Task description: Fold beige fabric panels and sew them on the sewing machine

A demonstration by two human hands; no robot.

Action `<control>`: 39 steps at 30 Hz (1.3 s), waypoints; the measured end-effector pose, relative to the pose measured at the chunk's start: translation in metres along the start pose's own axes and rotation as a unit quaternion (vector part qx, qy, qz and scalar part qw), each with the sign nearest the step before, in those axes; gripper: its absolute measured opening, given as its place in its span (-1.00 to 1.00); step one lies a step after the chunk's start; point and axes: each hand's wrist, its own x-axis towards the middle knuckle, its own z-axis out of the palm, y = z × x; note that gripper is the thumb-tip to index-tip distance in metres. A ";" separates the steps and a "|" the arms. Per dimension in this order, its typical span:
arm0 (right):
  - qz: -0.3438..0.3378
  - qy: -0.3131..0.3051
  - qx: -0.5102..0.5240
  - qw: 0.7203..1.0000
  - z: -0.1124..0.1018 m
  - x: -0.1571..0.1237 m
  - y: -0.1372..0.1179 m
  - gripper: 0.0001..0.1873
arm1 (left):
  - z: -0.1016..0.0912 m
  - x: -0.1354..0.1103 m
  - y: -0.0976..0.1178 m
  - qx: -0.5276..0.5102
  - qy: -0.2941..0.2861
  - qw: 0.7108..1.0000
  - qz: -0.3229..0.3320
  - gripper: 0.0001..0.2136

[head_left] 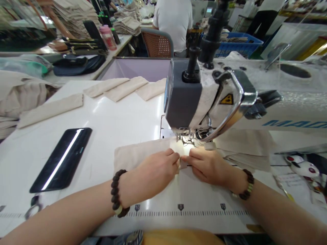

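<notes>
A beige fabric piece [139, 153] lies flat on the white sewing table, its right end by the presser foot [187, 140] of the sewing machine [182, 97]. My left hand [153, 175] is closed, its thumb and fingers pinching the near right edge of this piece. Close beside it, my right hand [211, 166] has its fingers drawn together at the same edge, just in front of the lit needle area. The fingertips of both hands almost meet, and they partly hide the edge. A stack of beige fabric pieces [245, 149] lies right of the machine's needle area, behind my right hand.
A black phone [61, 160] lies on the left. Several folded beige strips [125, 87] line the table's far side. More fabric [22, 92] is heaped at the far left. A printed ruler [163, 213] runs along the near edge. A person in white [173, 25] sits beyond.
</notes>
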 end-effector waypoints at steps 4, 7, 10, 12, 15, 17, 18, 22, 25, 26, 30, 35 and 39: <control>-0.033 -0.010 -0.006 0.999 -0.003 0.000 -0.005 -0.59 | -0.010 -0.001 -0.003 -0.042 -0.063 0.997 0.002 -0.85; -0.034 -0.005 -0.006 0.999 -0.002 0.000 -0.008 -0.56 | -0.015 -0.001 -0.003 -0.056 -0.071 0.996 -0.005 -0.85; -0.020 -0.007 -0.013 1.000 0.001 -0.001 -0.008 -0.57 | -0.012 -0.001 -0.002 -0.052 -0.060 0.997 -0.017 -0.84; -0.007 -0.013 -0.020 1.000 0.003 -0.001 -0.006 -0.60 | -0.008 -0.001 -0.003 -0.035 -0.052 0.998 -0.016 -0.83; 0.009 -0.013 -0.026 1.000 0.005 0.000 -0.004 -0.67 | 0.001 0.001 -0.007 -0.029 -0.024 0.999 -0.019 -0.81; 0.020 -0.002 -0.034 0.999 0.005 0.002 -0.003 -0.70 | 0.004 0.002 -0.011 -0.044 -0.004 0.999 -0.031 -0.81; 0.026 0.006 -0.041 0.999 0.005 0.003 -0.003 -0.71 | 0.005 0.003 -0.013 -0.051 0.003 0.998 -0.037 -0.81; 0.053 0.019 -0.066 0.996 0.006 0.007 -0.003 -0.72 | 0.003 0.005 -0.021 -0.064 0.012 0.997 -0.050 -0.80; 0.080 0.016 -0.082 0.993 0.007 0.008 -0.003 -0.71 | 0.002 0.007 -0.026 -0.071 0.017 0.996 -0.058 -0.81; 0.084 0.016 -0.089 0.992 0.008 0.009 -0.003 -0.69 | 0.003 0.008 -0.028 -0.069 0.021 0.996 -0.061 -0.82; 0.079 0.020 -0.108 0.991 0.011 0.011 0.001 -0.65 | 0.005 0.013 -0.035 -0.058 0.040 0.995 -0.064 -0.83; 0.094 0.014 -0.100 0.990 0.013 0.012 0.002 -0.66 | 0.007 0.017 -0.040 -0.049 0.056 0.995 -0.073 -0.79; 0.100 0.006 -0.088 0.991 0.013 0.012 0.001 -0.67 | 0.012 0.018 -0.044 -0.032 0.075 0.993 -0.082 -0.75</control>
